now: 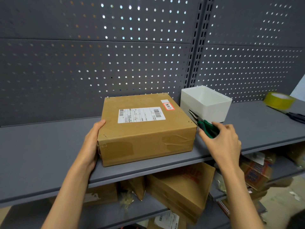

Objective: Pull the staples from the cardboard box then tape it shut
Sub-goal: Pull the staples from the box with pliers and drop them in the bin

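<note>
The box [145,128] lies flat on the grey shelf [49,146], label [141,114] up; the left hand [93,142] rests against its left end, thumb over the top edge, fingers hidden behind the side, so their grip cannot be told; the right hand [221,139], just right of the box, grips green-handled pliers [202,123], their closed tips pointing away from the fingers toward the box's far right corner; a white bin [206,104] stands just beyond those fingers; tape [279,100] and scissors [297,117] lie well off to their right.
</note>
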